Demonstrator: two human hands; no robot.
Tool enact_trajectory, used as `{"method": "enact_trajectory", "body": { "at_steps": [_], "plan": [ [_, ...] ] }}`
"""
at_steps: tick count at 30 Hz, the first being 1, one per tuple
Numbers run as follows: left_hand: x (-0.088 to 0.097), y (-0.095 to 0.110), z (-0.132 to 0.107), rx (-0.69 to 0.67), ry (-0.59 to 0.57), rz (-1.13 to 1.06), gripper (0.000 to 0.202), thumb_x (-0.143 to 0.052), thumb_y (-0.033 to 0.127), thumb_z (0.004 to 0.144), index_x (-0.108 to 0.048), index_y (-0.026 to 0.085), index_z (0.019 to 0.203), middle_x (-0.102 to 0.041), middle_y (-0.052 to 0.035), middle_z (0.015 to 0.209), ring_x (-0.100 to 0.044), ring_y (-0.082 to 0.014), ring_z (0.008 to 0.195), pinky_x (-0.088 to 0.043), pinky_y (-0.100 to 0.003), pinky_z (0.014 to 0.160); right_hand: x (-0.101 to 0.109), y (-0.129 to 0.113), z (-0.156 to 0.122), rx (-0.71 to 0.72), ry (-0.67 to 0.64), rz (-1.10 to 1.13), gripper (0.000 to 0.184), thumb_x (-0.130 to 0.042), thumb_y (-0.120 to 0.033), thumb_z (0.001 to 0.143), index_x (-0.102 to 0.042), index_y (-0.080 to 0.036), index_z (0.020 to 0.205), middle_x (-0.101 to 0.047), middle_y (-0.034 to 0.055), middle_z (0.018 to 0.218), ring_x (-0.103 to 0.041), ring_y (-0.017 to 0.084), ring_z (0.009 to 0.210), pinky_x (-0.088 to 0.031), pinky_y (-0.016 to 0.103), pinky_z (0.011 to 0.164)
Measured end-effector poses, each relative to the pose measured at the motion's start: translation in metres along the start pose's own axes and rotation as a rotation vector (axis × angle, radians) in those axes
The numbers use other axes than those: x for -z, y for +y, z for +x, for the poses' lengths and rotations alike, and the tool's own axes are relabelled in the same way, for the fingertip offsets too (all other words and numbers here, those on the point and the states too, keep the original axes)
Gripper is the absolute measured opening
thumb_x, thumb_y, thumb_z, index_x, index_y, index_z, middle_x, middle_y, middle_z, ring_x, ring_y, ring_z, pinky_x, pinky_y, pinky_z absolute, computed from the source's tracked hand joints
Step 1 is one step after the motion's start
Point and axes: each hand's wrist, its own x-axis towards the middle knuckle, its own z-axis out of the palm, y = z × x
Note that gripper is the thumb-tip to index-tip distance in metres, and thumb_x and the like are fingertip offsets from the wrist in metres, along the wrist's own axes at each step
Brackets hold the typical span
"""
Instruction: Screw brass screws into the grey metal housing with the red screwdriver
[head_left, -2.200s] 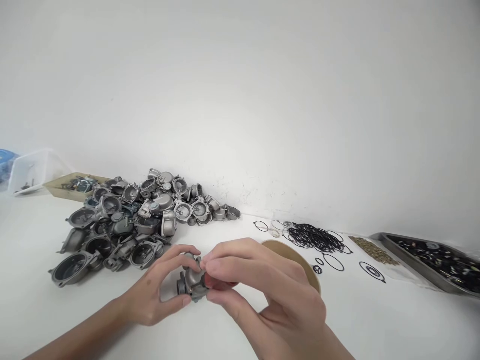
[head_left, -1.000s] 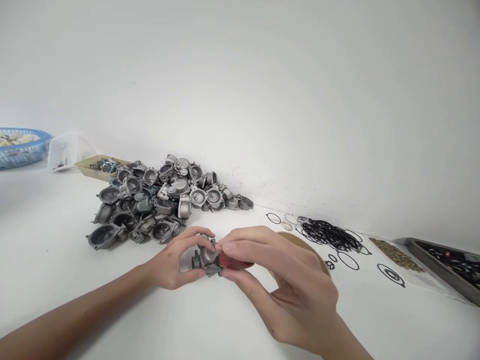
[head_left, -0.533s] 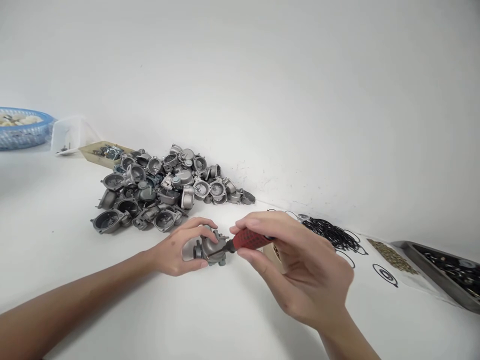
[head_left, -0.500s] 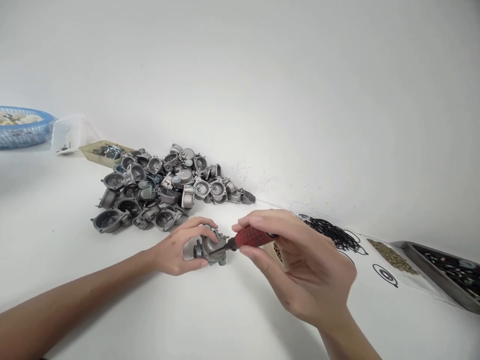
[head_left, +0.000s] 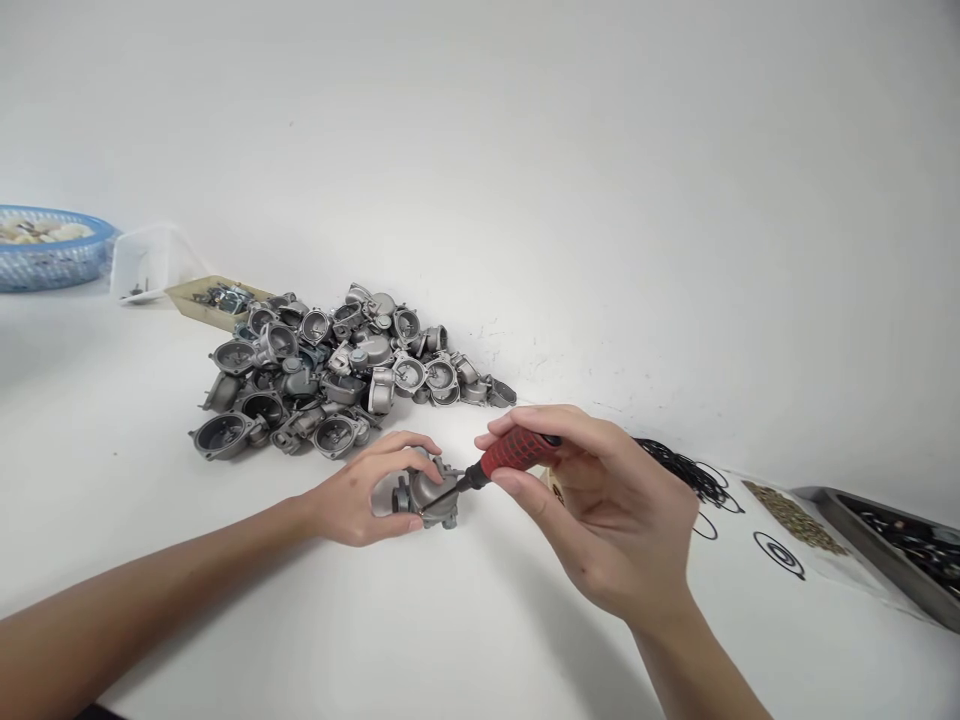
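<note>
A small grey metal carburetor stands on the white table, gripped by my left hand with thumb and fingers around its left and far sides. My right hand holds a screwdriver by its red and black handle, between the thumb and fingertips. The screwdriver slants down to the left, and its dark shaft reaches the near lower part of the carburetor. Whether the tip sits in a screw is too small to tell. Partly hidden behind my right hand is a small container with brass-coloured pieces.
A heap of grey metal float bowls lies beyond my left hand. Behind it are a yellowish tray, a clear bin and a blue basket. Rightward lie black rubber rings, small brass parts and a dark tray.
My right hand has turned slightly around the screwdriver handle and shifted a little. The left hand still holds the carburetor in place. The whole view has moved slightly.
</note>
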Motion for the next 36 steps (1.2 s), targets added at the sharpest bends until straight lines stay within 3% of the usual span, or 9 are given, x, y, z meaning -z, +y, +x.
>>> {"method": "enact_trajectory", "body": {
  "at_steps": [15, 25, 36],
  "plan": [
    [-0.001, -0.0006, 0.0012, -0.018, 0.002, -0.011, 0.039, -0.078, 0.026, 0.087, -0.064, 0.024, 0.123, -0.055, -0.0151, 0.148, -0.059, -0.0333, 0.132, -0.045, -0.047, 0.112, 0.0003, 0.0085, -0.0036, -0.051, -0.034, -0.06, 0.052, -0.07, -0.002, 0.094, -0.069, -0.033, 0.137, -0.075, 0.0034, 0.108, -0.072, 0.021, 0.094, -0.068, 0.044, 0.082],
    [-0.0015, -0.005, -0.0008, -0.006, -0.008, -0.029, 0.04, -0.078, 0.027, 0.088, -0.063, 0.025, 0.125, -0.056, -0.0144, 0.146, -0.056, -0.0343, 0.135, -0.042, -0.048, 0.113, 0.0015, 0.0067, -0.0028, -0.012, 0.03, -0.02, 0.058, -0.069, 0.002, 0.094, -0.069, -0.034, 0.139, -0.074, 0.0027, 0.115, -0.073, 0.019, 0.099, -0.067, 0.039, 0.086],
    [-0.0015, -0.0051, -0.0005, -0.01, 0.0, -0.037, 0.039, -0.079, 0.027, 0.087, -0.064, 0.024, 0.124, -0.056, -0.0147, 0.145, -0.058, -0.0339, 0.133, -0.044, -0.049, 0.113, 0.0017, 0.0068, -0.004, -0.037, -0.017, -0.089, 0.057, -0.07, -0.003, 0.095, -0.068, -0.036, 0.141, -0.075, 0.0032, 0.11, -0.072, 0.021, 0.095, -0.067, 0.044, 0.08]
  ]
}}
